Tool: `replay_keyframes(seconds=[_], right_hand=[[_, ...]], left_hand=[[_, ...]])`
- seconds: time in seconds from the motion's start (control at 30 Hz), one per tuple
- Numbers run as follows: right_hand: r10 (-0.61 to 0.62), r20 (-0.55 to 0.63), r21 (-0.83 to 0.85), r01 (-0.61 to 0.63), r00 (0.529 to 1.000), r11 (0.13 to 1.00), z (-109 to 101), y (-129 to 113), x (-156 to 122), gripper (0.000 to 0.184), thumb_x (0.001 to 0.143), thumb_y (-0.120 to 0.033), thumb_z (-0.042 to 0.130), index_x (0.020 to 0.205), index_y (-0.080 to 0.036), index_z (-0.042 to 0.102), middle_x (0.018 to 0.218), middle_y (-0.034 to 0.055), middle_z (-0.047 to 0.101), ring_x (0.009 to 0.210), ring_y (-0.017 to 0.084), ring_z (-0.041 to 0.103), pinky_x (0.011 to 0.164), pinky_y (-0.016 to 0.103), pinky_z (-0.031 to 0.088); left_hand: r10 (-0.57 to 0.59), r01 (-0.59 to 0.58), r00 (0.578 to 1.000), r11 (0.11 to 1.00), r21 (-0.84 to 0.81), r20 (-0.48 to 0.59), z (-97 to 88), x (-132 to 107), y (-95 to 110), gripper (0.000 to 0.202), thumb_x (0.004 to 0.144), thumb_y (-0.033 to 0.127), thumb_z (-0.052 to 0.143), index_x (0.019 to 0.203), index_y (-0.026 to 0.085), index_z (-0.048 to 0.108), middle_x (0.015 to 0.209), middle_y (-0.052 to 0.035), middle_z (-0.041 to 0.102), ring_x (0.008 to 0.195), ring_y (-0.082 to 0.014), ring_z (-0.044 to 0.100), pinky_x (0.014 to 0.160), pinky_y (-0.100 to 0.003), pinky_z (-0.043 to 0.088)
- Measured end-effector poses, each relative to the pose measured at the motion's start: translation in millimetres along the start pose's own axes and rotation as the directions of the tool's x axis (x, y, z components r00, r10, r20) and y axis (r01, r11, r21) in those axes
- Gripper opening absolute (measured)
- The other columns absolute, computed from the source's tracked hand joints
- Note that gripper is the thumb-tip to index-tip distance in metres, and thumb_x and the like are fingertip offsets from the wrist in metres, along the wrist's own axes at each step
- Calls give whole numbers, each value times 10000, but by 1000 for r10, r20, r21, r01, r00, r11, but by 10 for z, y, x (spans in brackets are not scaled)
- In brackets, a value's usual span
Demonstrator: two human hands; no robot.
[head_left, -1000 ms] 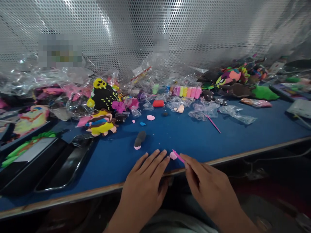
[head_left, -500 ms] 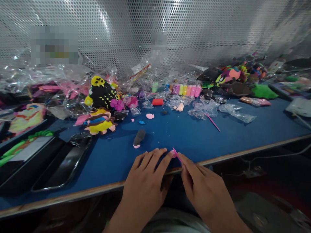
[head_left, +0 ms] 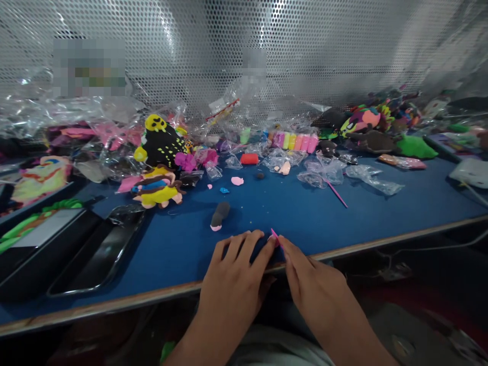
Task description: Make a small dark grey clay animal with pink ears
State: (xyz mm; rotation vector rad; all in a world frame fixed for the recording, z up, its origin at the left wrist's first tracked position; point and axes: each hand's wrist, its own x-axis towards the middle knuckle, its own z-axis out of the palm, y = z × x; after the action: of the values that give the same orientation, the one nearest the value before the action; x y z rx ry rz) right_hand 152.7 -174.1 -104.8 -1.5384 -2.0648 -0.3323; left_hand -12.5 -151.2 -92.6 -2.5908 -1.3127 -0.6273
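Note:
My left hand (head_left: 238,272) lies palm down at the table's front edge, its fingers stretched and spread. At its index fingertip is a small bit of pale pink clay, mostly hidden. My right hand (head_left: 318,284) pinches a thin pink clay modelling tool (head_left: 275,234), its pointed tip beside that fingertip. Just beyond my left hand lies a dark grey clay piece (head_left: 220,212) with a pink end. Farther back are a flat pink clay lump (head_left: 237,181), a small blue clay bit (head_left: 224,190) and a red clay block (head_left: 249,159).
On the blue table (head_left: 183,254), a black tray (head_left: 101,254) stands at left. Clay figures (head_left: 158,188), clear plastic wrappers (head_left: 371,178) and a row of coloured clay sticks (head_left: 295,142) line the back. Another pink tool (head_left: 337,194) lies right of centre.
The view has shifted slightly. My left index fingertip has moved in closer to the pink tool, covering more of the pink clay. The right hand keeps its pinch on the tool.

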Motion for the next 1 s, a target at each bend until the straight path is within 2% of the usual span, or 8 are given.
replay_keyframes(seconds=[0.3,0.47,0.63,0.73,0.83,0.93,1.0], right_hand=[[-74,34,61,71,997,996,-67,22,-77,457,926,-81,334,1331,-74,545,998,133,774,736,205,757,611,292,619],[-70,13,-52,71,997,996,-55,12,17,426,930,-57,309,1213,-63,627,841,109,784,617,215,743,507,293,584],[-112,-16,-42,112,994,993,-88,6,-22,404,952,-91,341,1255,-63,606,883,104,784,638,179,739,528,254,562],[-95,14,-106,96,995,990,-88,21,25,399,937,-78,359,1219,-81,641,774,74,774,575,187,723,463,262,517],[-88,84,-99,96,993,990,-80,111,163,380,935,-90,392,1208,-137,653,687,29,754,528,187,706,432,259,472],[-91,141,-40,97,986,994,-105,286,300,334,971,-172,420,1244,-166,613,737,25,763,573,197,716,469,267,475],[-67,167,-28,73,984,997,-140,406,362,274,998,-245,417,1168,-186,623,709,14,746,528,197,688,448,270,439]], left_hand=[[13,-14,1000,1000,-15,-25,35,-25,-8,490,872,182,570,1357,230,521,1329,-32,636,1196,-250,579,966,-437,421],[-1,-1,998,999,-37,-67,42,-26,-11,459,854,165,585,1310,179,531,1323,-45,645,1184,-240,590,986,-419,411],[-8,5,998,999,-42,-61,56,-26,-8,457,845,173,602,1295,182,526,1321,-48,647,1185,-249,594,989,-426,412],[-17,14,998,999,-45,-67,56,-33,-5,474,822,150,611,1287,180,523,1316,-48,649,1179,-251,597,987,-429,415],[-23,20,998,998,-55,-63,42,-47,-6,475,809,144,625,1272,185,528,1319,-50,647,1177,-254,599,991,-431,416],[-26,22,998,998,-66,-59,29,-53,-8,476,806,145,637,1267,191,528,1314,-49,650,1187,-252,595,1000,-432,417],[-29,25,998,997,-68,-56,28,-51,-8,460,815,147,632,1262,196,530,1312,-44,651,1191,-247,595,1006,-433,416]])
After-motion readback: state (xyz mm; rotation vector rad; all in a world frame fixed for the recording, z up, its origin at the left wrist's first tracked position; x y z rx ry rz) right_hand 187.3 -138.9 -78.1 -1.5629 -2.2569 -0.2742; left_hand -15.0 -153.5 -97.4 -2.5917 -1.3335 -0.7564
